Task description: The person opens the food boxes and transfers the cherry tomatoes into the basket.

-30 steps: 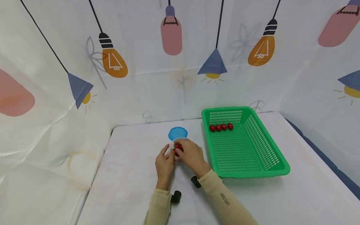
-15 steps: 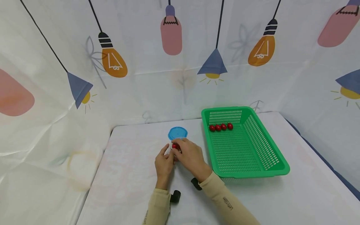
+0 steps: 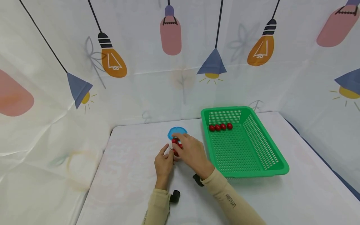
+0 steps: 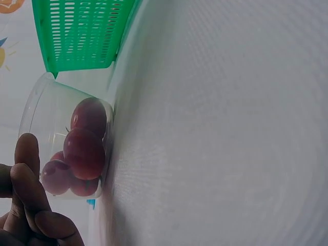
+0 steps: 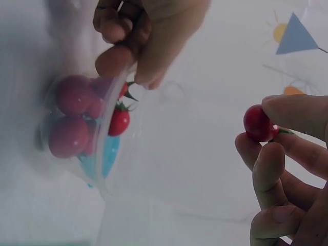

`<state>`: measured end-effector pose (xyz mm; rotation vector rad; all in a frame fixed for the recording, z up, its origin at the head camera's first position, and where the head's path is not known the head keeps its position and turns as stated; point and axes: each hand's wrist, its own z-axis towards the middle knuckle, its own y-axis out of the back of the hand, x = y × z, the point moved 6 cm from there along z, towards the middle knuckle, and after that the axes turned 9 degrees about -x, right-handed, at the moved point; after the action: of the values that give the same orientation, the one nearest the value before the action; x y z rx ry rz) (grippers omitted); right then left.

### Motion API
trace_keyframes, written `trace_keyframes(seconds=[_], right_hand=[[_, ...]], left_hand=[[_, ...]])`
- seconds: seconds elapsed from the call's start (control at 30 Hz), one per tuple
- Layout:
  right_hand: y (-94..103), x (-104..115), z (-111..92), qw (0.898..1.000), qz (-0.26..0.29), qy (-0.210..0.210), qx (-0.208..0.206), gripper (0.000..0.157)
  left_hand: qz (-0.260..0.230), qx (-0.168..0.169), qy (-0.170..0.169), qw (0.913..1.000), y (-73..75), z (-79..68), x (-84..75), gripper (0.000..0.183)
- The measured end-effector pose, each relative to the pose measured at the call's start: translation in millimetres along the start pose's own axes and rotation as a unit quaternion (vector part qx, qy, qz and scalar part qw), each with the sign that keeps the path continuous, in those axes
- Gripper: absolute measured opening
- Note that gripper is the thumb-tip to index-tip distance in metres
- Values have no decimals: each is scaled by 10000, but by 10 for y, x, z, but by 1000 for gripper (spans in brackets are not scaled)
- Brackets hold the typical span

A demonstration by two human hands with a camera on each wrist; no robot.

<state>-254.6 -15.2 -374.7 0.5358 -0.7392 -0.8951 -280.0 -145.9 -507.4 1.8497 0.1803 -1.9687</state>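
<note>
A clear plastic tub [image 4: 59,105] with several red cherry tomatoes [image 4: 84,154] in it stands on the white table. My left hand [image 3: 164,165] pinches the tub's rim between thumb and fingers, as the right wrist view shows. Between the thumb and fingertips of my right hand [image 3: 194,153] is one cherry tomato [image 5: 257,123] with a green stem, held apart from the tub, beyond its mouth. In the head view both hands cover most of the tub. Some tomatoes near the tub's mouth show green leafy tops.
Just behind the tub lies a round blue lid [image 3: 176,130]. To the right stands a green slotted basket [image 3: 281,168], with several tomatoes [image 3: 217,127] in a row at its far left corner. A printed white curtain [image 3: 157,90] closes off the back.
My right hand has come up out of the tub with a cherry tomato pinched in its fingertips. The left hand stays at the tub's rim.
</note>
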Motion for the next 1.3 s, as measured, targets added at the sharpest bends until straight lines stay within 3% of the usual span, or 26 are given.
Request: trace_keyframes(seconds=[0.27, 0.6, 0.87, 1.3], right_hand=[[158, -127, 143, 9992, 211, 55, -321, 30], [374, -391, 339, 9987, -40, -89, -497, 34], [463, -706, 431, 9973, 486, -542, -99, 35], [740, -1482, 582, 9929, 182, -1131, 325, 38]], left_hand=[[-67, 68, 115, 9999, -20, 0, 18, 40], [-34, 157, 155, 9998, -18, -11, -18, 40], [2, 172, 170, 9997, -15, -9, -13, 41], [-79, 227, 318, 9992, -22, -16, 6, 42]])
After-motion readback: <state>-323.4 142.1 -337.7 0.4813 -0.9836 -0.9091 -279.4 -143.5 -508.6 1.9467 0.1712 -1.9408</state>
